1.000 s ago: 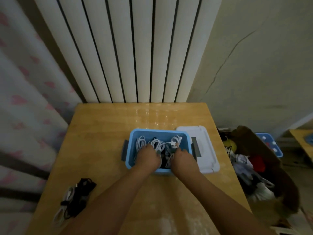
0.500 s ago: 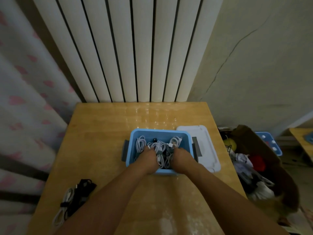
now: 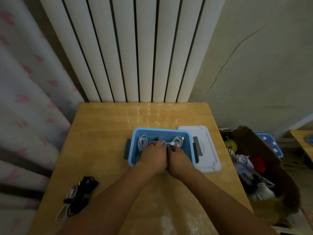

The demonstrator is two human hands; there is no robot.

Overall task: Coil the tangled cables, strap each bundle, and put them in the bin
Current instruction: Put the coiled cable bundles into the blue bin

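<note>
A blue bin (image 3: 135, 150) with grey side latches stands mid-table and holds several coiled white cables (image 3: 143, 143). Both my hands reach into it side by side. My left hand (image 3: 153, 156) lies over the cables in the bin's middle, fingers stretched forward with the nails showing on top. My right hand (image 3: 179, 158) touches it on the right, its fingertips sunk among the cables beside a white plug (image 3: 173, 143); its hold is hidden. A further bundle of black and white cables (image 3: 76, 195) lies at the table's front left.
The bin's white lid (image 3: 208, 150) lies flat against its right side. A radiator stands behind the wooden table (image 3: 105, 133), a curtain to the left. On the floor to the right sits a brown box of clutter (image 3: 254, 167).
My hands have closed in from the bin's two sides and now meet over the cables in its middle. The bin and the bundle at front left have not moved.
</note>
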